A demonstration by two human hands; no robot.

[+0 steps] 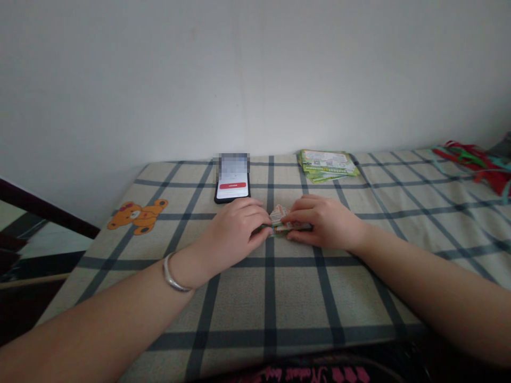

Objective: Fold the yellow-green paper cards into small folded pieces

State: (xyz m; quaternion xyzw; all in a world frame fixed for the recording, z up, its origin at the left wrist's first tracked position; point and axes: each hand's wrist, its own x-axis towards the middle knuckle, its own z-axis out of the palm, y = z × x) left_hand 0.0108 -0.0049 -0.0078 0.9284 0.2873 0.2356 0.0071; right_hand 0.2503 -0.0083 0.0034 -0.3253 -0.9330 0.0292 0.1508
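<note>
A small folded piece of printed paper (280,220) lies on the checked cloth (279,287) in the middle of the surface. My left hand (233,229) pinches its left end with curled fingers. My right hand (323,222) presses on its right side, fingers closed over it. A silver bangle (172,276) sits on my left wrist. Most of the paper is hidden between the two hands.
A phone (232,183) with a lit screen lies just beyond my left hand. A stack of green printed leaflets (327,165) lies at the back. Red and green ribbons (477,162) lie at the far right. The white wall stands behind; the surface drops off at the left.
</note>
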